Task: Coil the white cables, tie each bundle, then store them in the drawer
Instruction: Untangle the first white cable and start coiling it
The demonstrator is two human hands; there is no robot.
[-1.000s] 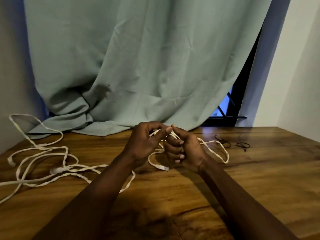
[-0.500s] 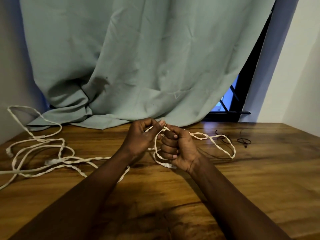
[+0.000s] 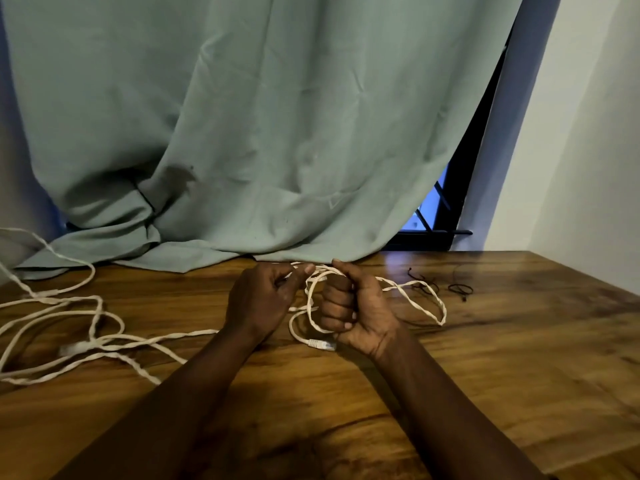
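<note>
A long white twisted cable (image 3: 104, 341) sprawls in loose loops over the left half of the wooden table (image 3: 502, 375). Its near end is gathered at the table's middle. My right hand (image 3: 356, 306) is a fist gripping several turns of the cable, with a loop (image 3: 422, 299) sticking out to the right and a clear plug (image 3: 322, 344) hanging below the fist. My left hand (image 3: 266, 299) pinches a strand of the same cable between thumb and fingers, close to the right fist. No drawer is in view.
A pale green curtain (image 3: 259, 133) hangs behind and pools on the table's back edge. Thin black cords (image 3: 440, 285) lie at the back right. A dark window frame (image 3: 450, 209) shows beside the curtain. A white wall stands on the right.
The loop beside my right fist has grown longer toward the right. The plug now hangs under the right fist. My hands stay close together; the view has tilted slightly.
</note>
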